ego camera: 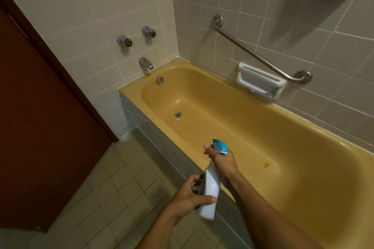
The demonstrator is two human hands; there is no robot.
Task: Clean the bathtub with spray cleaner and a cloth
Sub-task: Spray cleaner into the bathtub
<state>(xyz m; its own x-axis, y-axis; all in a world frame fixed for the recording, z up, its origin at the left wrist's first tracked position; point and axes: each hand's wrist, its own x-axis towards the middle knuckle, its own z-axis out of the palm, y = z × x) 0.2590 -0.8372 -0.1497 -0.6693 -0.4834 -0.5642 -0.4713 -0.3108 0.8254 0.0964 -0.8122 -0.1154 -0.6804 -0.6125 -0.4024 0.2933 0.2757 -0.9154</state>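
Bathtub point(293, 147) spraying should work best if the spray bottle point(210, 184), held over the near rim, stays steadied by the left hand point(188, 194) gripping its base while the right hand point(222, 160), wrapped round its neck, aims the nozzle inward.

Home bathroom, yellow bathtub point(253, 127), tiled walls point(125, 6), grab rail point(257, 54)

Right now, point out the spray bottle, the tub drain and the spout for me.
spray bottle point(211, 184): head view, middle of white body.
drain point(177, 115): head view, centre of metal ring.
spout point(146, 62): head view, curved chrome body.
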